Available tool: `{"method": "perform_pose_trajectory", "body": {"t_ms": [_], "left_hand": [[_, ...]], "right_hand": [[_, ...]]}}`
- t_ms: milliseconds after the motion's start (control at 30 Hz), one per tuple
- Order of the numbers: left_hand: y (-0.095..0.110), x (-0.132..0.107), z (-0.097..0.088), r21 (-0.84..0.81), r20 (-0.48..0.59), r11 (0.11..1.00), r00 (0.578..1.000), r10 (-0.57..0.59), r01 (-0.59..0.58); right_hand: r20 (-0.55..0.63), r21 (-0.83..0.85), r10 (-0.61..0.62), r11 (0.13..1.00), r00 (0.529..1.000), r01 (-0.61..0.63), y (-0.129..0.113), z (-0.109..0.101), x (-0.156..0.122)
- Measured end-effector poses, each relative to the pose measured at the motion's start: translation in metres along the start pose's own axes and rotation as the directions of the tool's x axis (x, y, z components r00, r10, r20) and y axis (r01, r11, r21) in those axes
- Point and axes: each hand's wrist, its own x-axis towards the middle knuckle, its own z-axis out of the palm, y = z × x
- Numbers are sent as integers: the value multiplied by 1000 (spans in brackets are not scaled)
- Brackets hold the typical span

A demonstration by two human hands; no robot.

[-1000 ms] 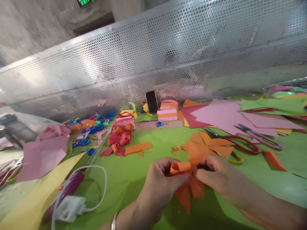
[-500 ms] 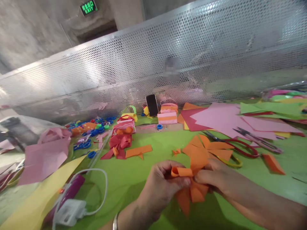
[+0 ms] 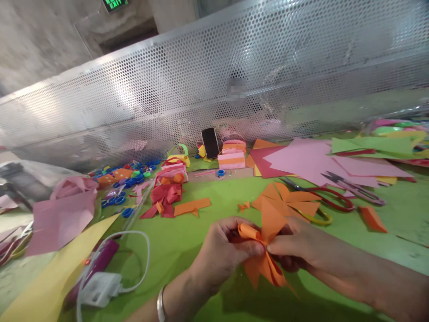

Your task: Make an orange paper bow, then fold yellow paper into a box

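Note:
Both my hands pinch an orange paper bow (image 3: 264,250) at its middle, low in the centre of the view. My left hand (image 3: 223,252) grips its curled left loop with thumb and fingers closed. My right hand (image 3: 296,248) pinches the bow's centre from the right, fingers pressed together. The bow's tails hang down below my fingers. Just behind it, orange paper cut-outs (image 3: 288,203) lie flat on the green table (image 3: 174,241).
Red-handled scissors (image 3: 321,199) and a second pair (image 3: 355,190) lie at the right near pink paper sheets (image 3: 311,158). A red paper bow (image 3: 166,197), blue rings (image 3: 117,199), a phone (image 3: 210,143) and small paper baskets (image 3: 231,156) stand behind. A glue gun with cable (image 3: 100,268) lies at left.
The bow has been turned and lifted slightly in my hands; its loop is more curled and an upper flap stands up. Both hands kept their grip.

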Motion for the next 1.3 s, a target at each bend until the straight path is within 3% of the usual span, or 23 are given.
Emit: {"method": "perform_pose_trajectory", "body": {"t_ms": [133,467,700,933,1100,1300], "left_hand": [[0,2,-2,6,-18,1000,1000,-17,17],[-4,5,-5,-122,85,992,995,53,-43],[-4,6,-5,-181,-11,979,996,92,-92],[-5,5,-4,-109,-82,988,991,105,-113],[-2,4,-1,15,-89,991,986,137,-137],[-4,6,-9,219,-40,945,965,258,-243]], "right_hand": [[11,-41,-54,998,998,55,1,-2,1],[-27,-89,-31,996,999,28,2,-3,1],[-116,-318,-204,935,972,158,-2,-11,7],[-187,-475,-399,837,898,272,0,-14,4],[-122,-534,-335,815,934,223,-2,-11,1],[-196,-534,-287,833,938,144,-8,-5,1]]}}
